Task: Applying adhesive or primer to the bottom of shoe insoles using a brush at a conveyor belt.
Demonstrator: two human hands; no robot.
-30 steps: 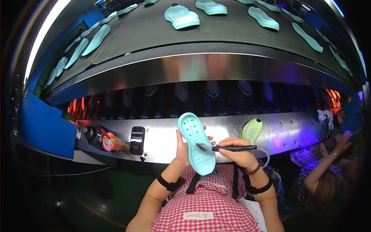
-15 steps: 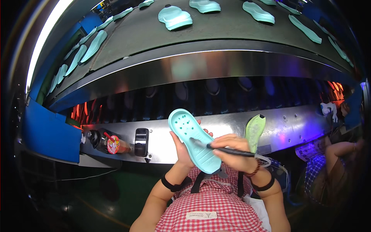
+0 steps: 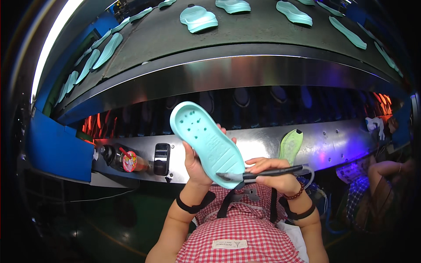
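My left hand [image 3: 196,166] grips a light turquoise shoe sole [image 3: 212,147] by its side, tilted up in front of my chest with its hollow inner face toward me. Small dark holes dot its wider upper end, and grooves cross the lower part. In my right hand [image 3: 283,180] is a slim black-handled brush [image 3: 278,172] with a pale hose at its rear end. Its dark pointed bristles lie against the inner face of the sole near the narrow lower end. Near my right hand, a light green sole [image 3: 290,147] rests on the metal bench.
Beyond the metal bench [image 3: 258,144], a dark conveyor belt [image 3: 153,39] carries several turquoise soles [image 3: 198,19]. On the bench's left stand a dark bottle [image 3: 112,158], a cup with a red straw [image 3: 136,162] and a black case [image 3: 162,158]. A person's arm [image 3: 386,171] shows at far right.
The sole has moved up and to the left with my left hand. The brush tip has shifted from the sole's middle to its lower end, and its rear hose now shows.
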